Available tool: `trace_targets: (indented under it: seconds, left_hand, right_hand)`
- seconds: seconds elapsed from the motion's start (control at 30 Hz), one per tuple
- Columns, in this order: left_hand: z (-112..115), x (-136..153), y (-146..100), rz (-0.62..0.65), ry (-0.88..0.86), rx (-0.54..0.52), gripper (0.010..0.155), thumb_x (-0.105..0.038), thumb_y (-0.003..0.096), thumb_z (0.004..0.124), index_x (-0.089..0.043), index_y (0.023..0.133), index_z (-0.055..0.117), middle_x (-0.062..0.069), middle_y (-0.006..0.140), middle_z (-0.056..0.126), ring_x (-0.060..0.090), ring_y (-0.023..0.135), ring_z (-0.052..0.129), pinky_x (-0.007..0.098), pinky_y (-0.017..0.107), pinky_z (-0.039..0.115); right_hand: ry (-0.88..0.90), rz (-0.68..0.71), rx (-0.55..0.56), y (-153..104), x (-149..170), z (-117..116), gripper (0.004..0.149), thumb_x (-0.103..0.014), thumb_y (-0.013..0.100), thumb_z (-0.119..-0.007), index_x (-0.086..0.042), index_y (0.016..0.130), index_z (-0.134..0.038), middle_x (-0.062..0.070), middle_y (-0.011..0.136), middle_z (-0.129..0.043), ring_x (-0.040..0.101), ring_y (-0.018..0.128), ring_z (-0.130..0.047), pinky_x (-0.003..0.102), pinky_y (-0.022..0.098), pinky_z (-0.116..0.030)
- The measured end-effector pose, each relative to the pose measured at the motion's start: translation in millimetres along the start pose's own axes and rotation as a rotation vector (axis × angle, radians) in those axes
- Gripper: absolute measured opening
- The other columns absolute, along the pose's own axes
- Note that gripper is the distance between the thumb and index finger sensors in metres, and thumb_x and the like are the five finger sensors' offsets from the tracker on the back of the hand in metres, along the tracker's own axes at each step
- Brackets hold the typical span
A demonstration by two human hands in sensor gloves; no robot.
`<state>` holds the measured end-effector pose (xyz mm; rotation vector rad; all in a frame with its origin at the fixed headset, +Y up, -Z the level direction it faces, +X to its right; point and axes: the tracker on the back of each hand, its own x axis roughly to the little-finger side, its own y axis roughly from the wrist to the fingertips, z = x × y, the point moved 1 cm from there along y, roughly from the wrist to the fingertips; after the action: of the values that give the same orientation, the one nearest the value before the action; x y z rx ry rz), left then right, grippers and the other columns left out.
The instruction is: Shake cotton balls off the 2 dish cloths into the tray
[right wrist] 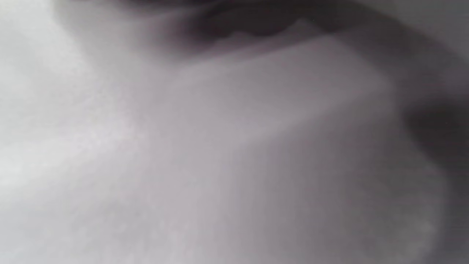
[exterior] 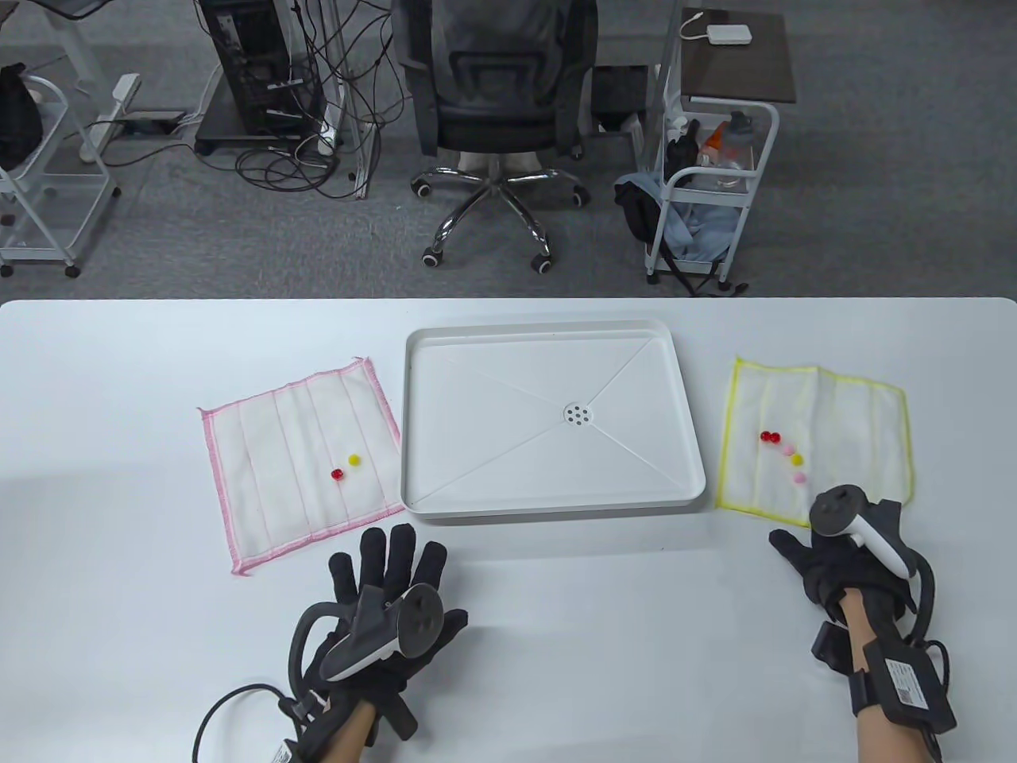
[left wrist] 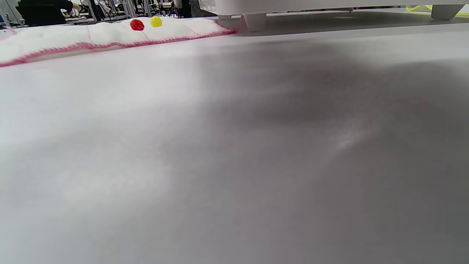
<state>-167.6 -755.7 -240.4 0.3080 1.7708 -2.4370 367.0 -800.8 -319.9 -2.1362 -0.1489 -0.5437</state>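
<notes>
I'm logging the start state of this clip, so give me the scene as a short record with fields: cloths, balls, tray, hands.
tray: white tray at table centre, no balls in it
left cloth: pink-edged dish cloth, flat, left of the tray
balls on left cloth: red ball, yellow ball
right cloth: yellow-edged dish cloth, flat, right of the tray
balls on right cloth: a small cluster of red, pink and yellow ones
left hand: fingers spread, holding nothing, just below the pink cloth
right hand: at the yellow cloth's near edge; grip cannot be told
</notes>
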Motion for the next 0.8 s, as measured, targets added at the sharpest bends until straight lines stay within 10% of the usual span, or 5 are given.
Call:
trace_targets:
  seconds: [0.8]
  left_hand:
    - [2, -1, 1, 0.003, 0.009, 0.009, 0.08, -0.076, 0.0502, 0.031, -0.036, 0.112, -0.001, 0.008, 0.116, -0.011, 0.04, 0.102, -0.009, 0.067, 0.07, 0.009]
  right_hand:
    - [-0.162, 0.114, -0.054, -49, -2, -41, 0.087, -0.069, 0.046, -0.041, -0.024, 0.098, 0.012, 0.003, 0.102, 0.024, 0.03, 0.091, 0.023, 0.052, 0.072, -0.001]
